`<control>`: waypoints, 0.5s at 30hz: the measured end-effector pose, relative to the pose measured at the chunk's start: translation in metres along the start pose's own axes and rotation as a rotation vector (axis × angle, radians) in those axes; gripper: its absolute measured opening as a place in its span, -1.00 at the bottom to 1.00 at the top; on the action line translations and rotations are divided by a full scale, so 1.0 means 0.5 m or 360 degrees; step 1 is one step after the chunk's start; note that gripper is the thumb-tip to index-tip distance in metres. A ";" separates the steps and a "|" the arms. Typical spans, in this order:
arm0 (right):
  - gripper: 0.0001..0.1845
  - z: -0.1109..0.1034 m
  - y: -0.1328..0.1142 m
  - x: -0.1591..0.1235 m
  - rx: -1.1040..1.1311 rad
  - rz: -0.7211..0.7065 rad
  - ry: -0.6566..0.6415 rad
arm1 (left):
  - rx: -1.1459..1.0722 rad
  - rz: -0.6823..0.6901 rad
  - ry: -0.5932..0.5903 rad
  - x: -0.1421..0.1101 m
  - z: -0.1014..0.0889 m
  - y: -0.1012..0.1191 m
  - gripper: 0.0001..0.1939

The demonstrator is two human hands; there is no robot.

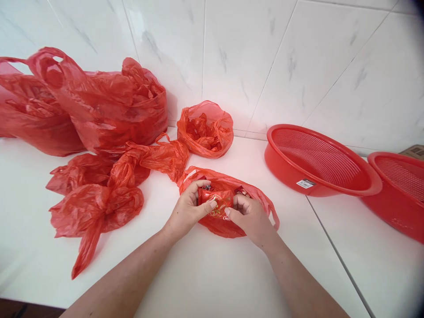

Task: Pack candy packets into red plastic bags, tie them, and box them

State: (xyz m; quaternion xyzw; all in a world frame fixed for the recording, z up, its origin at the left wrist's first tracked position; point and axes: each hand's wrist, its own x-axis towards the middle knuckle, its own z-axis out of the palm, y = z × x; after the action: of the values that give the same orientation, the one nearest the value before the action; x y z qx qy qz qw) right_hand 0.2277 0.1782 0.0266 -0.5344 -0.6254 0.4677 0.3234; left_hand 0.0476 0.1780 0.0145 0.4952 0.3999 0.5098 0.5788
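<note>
Both hands hold a small shiny red packet with a gold and green print, over the mouth of an open red plastic bag. At the packet's left end, my left hand is closed, thumb across its front. My right hand pinches the right end between thumb and fingers. Inside the bag, behind the packet, parts of other small wrapped items show; what they are I cannot make out. The bag lies on the white table, one handle loop out to the right.
Knotted red bags lie to the left. Large filled red bags stand against the tiled wall. Behind my hands sits an open red bag of crumpled plastic. Two red baskets, a nearer one and another, stand at right.
</note>
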 end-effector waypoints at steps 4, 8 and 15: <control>-0.78 0.003 -0.005 -0.003 -0.0036 0.0052 -0.0047 | 0.0082 -0.0110 0.0036 0.000 -0.001 -0.001 -0.50; -0.82 0.006 -0.007 -0.002 0.0008 0.0053 -0.0065 | 0.0112 -0.0053 0.0103 0.000 -0.006 -0.007 -0.57; -0.80 0.001 -0.008 -0.005 0.0145 -0.0019 -0.0180 | 0.0114 0.0049 0.0139 -0.002 -0.012 -0.008 -0.74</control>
State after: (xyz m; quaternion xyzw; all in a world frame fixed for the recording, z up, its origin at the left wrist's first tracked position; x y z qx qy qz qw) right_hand 0.2261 0.1757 0.0305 -0.4882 -0.6237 0.5232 0.3144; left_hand 0.0425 0.1779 0.0092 0.4990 0.4352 0.5251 0.5346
